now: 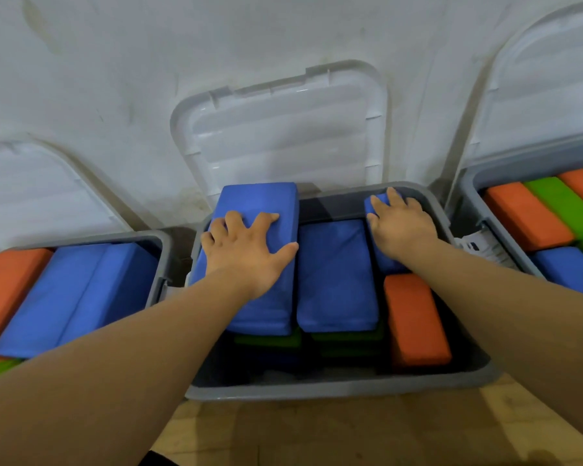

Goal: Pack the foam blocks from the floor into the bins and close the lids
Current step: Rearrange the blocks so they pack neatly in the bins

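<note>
While left blue block rides high over middle bin rim, lid likely fouls it, fails to shut. Flat, fingers spread, left hand presses it. Over right blue block, right hand; grip or press, cannot tell. Count: three bins, three raised lids; middle bin top layer three blue, one orange block.
</note>
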The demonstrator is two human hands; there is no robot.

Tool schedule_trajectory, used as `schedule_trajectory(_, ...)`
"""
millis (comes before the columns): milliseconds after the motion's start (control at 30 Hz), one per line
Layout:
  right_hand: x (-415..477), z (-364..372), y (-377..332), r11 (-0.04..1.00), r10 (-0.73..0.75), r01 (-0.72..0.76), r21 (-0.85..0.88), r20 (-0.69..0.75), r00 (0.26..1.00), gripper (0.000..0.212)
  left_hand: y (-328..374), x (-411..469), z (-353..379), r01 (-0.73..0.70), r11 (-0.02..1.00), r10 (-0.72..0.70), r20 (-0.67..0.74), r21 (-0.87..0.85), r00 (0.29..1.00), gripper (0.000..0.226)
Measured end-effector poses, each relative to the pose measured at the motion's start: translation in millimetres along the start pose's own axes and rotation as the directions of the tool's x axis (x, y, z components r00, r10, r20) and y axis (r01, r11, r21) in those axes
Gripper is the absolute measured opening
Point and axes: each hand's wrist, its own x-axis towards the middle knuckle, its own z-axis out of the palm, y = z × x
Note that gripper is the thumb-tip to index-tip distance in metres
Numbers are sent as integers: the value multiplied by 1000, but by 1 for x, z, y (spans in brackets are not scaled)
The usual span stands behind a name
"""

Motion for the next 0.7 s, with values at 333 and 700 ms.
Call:
schedule_trajectory(333, -9, 46, 22, 996, 17, -18, 89, 7, 1000, 69, 2, -2, 2, 3, 1000, -4, -32, -29, 999, 69)
schedule_trajectory(700, -26, 45, 7, 989, -150, 145, -40, -206, 967, 72, -1, -12, 3, 24, 996, -29, -54, -88, 998, 68)
